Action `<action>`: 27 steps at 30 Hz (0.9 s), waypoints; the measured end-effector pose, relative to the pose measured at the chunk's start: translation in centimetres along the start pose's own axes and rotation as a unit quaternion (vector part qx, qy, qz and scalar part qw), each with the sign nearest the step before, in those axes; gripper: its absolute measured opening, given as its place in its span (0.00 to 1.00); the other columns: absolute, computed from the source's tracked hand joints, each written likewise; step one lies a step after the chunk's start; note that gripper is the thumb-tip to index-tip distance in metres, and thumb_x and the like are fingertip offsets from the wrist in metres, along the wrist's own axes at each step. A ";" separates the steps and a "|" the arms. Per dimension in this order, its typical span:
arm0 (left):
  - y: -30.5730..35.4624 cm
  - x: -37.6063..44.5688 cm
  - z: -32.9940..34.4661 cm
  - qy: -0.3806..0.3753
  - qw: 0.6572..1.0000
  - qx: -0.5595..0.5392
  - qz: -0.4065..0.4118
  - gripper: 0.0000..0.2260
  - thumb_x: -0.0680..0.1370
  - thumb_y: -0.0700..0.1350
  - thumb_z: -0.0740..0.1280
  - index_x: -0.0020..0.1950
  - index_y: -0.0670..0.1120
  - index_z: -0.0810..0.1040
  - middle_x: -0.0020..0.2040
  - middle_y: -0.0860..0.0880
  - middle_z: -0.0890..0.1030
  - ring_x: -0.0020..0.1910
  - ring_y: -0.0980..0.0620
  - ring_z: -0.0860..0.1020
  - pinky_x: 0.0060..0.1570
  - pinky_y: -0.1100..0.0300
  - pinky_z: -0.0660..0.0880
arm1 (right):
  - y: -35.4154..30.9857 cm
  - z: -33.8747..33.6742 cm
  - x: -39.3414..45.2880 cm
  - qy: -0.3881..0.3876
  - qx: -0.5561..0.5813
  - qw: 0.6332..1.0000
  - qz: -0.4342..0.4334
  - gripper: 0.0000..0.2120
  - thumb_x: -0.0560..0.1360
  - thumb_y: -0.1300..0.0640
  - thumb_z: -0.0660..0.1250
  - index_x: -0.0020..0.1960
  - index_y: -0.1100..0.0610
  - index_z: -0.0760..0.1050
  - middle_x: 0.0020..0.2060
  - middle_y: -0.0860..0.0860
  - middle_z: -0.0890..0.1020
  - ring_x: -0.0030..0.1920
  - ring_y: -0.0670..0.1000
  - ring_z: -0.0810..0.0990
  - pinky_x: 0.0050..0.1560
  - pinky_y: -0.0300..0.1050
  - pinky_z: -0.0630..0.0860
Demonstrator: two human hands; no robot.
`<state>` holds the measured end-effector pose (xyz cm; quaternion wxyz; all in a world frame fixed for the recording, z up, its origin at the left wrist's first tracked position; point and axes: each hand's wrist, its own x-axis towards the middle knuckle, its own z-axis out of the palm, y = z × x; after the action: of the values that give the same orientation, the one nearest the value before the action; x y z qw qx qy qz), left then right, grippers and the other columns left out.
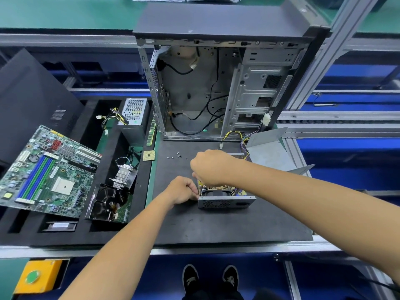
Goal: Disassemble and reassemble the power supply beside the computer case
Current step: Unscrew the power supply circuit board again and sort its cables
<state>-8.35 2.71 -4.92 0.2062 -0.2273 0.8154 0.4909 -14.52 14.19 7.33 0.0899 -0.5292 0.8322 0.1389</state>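
The power supply sits open on the black worktop, just in front of the computer case. My left hand pinches its near corner. My right hand curls over the top; I cannot tell what its fingers hold. I should hold the box steady, work slowly, and keep the tiny screws together.
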 end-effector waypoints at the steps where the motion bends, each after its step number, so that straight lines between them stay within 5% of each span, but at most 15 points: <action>1: 0.0 0.0 0.0 0.000 1.000 0.000 0.000 0.10 0.67 0.32 0.73 0.33 0.45 0.77 0.31 0.52 0.79 0.35 0.54 0.75 0.40 0.63 0.72 | 0.0 0.2 0.0 0.003 -0.009 1.000 0.000 0.10 0.80 0.57 0.58 0.55 0.61 0.75 0.51 0.59 0.80 0.49 0.61 0.81 0.37 0.45 0.69; 8: 0.1 -0.2 0.0 0.000 1.000 0.000 0.006 0.10 0.67 0.32 0.73 0.33 0.45 0.77 0.34 0.49 0.79 0.37 0.52 0.74 0.43 0.62 0.71 | 0.1 0.0 -0.2 -0.065 0.072 0.995 -0.008 0.17 0.73 0.58 0.66 0.58 0.62 0.66 0.54 0.57 0.68 0.45 0.58 0.76 0.31 0.47 0.64; 14: 0.0 0.0 0.0 -0.004 1.000 -0.005 0.006 0.11 0.67 0.31 0.72 0.32 0.45 0.76 0.36 0.48 0.78 0.40 0.50 0.74 0.48 0.59 0.72 | -0.2 -0.1 -0.2 0.004 0.066 0.998 0.008 0.08 0.77 0.56 0.65 0.49 0.62 0.74 0.48 0.60 0.79 0.47 0.61 0.80 0.35 0.45 0.66; 21: -0.1 0.0 0.1 0.003 1.000 -0.002 0.000 0.11 0.68 0.31 0.72 0.32 0.46 0.77 0.31 0.52 0.79 0.34 0.56 0.75 0.40 0.65 0.71 | 0.4 0.5 -0.2 -0.019 0.071 0.997 0.036 0.14 0.79 0.50 0.61 0.54 0.60 0.75 0.50 0.59 0.79 0.48 0.61 0.79 0.38 0.46 0.70; 27: -0.1 0.0 0.2 0.006 1.000 0.000 0.000 0.11 0.68 0.31 0.71 0.32 0.46 0.77 0.30 0.52 0.79 0.33 0.56 0.76 0.41 0.63 0.72 | 0.3 0.5 -0.4 -0.020 0.093 0.995 0.029 0.09 0.79 0.55 0.60 0.54 0.60 0.74 0.51 0.58 0.78 0.50 0.60 0.79 0.43 0.48 0.74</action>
<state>-8.27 2.79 -5.09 0.2010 -0.2305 0.8166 0.4895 -14.61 14.78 7.01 0.1514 -0.4917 0.8543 0.0742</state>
